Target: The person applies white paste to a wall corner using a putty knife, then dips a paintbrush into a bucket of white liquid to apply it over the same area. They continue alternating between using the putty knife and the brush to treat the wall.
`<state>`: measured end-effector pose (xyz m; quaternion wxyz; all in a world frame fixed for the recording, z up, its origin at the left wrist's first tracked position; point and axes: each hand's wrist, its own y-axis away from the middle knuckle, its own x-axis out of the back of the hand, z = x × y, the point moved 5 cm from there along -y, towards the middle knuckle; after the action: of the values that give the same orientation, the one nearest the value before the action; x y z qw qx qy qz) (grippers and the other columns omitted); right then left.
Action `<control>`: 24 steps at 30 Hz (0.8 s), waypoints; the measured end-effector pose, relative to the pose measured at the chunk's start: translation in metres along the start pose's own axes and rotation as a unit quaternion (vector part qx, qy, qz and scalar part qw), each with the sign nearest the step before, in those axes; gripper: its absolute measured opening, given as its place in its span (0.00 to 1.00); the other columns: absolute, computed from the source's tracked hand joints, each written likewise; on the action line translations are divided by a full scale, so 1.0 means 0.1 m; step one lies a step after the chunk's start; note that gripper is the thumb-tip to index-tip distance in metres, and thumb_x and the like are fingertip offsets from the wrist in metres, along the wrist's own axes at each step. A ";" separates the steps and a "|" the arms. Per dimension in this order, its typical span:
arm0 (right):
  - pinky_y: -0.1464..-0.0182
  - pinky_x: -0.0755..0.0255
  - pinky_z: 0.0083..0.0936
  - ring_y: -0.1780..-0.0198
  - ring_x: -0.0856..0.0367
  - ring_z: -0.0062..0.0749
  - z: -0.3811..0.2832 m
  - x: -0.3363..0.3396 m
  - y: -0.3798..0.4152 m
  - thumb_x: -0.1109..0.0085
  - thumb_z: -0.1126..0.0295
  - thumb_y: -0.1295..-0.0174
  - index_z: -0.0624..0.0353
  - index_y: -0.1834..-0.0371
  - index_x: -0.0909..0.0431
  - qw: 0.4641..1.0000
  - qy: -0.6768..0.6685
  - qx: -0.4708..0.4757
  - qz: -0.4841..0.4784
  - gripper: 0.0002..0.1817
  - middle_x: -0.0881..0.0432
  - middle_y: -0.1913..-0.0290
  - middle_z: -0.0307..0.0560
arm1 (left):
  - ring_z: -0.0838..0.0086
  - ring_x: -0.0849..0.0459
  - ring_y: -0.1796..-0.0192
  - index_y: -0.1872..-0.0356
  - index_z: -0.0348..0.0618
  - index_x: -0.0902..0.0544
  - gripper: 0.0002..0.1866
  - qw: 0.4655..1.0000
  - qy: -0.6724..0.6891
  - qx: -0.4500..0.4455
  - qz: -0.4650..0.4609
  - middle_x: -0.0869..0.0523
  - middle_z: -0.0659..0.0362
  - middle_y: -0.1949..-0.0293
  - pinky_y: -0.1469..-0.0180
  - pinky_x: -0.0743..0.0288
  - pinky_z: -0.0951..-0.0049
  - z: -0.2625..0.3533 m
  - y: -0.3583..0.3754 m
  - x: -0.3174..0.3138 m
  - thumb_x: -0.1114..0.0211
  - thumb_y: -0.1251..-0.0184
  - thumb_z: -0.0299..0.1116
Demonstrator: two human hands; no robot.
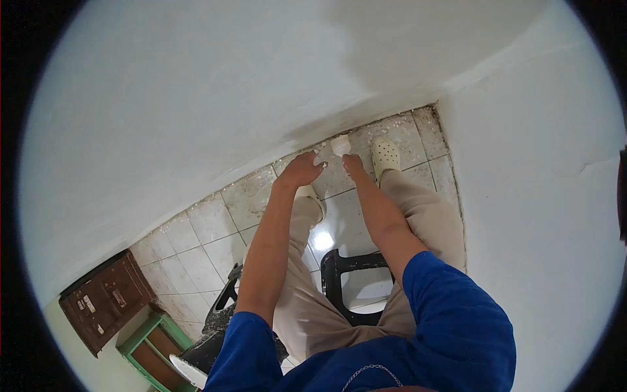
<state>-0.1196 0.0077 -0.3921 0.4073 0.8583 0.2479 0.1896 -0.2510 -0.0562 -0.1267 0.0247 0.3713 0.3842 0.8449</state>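
Both hands are down at the foot of the wall (196, 98): right hand (351, 162) fingers pinch a small white pad (340, 144) against it, left hand (302, 170) is spread loosely just beside it. I'd keep that pad flat to the wall and work in short, even strokes, steadying with the free hand.

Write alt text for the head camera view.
Seen from above, a person's left hand and right hand hold a small white object near a white wall, above a speckled tiled floor and cream clogs.
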 end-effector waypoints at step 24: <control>0.81 0.43 0.25 0.84 0.36 0.21 -0.28 0.33 0.71 0.50 0.63 0.41 0.63 0.77 0.27 0.982 0.062 0.175 0.022 0.14 0.33 0.85 0.37 | 0.56 0.20 0.56 0.44 0.34 0.32 0.31 0.998 0.022 -0.037 0.040 0.23 0.42 0.50 0.51 0.29 0.64 -0.21 0.13 0.11 0.47 0.39 0.50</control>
<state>-0.0882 0.0053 -0.3148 0.2308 0.9082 0.2827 0.2049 -0.2695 -0.0748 -0.1206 -0.0038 0.3668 0.3379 0.8667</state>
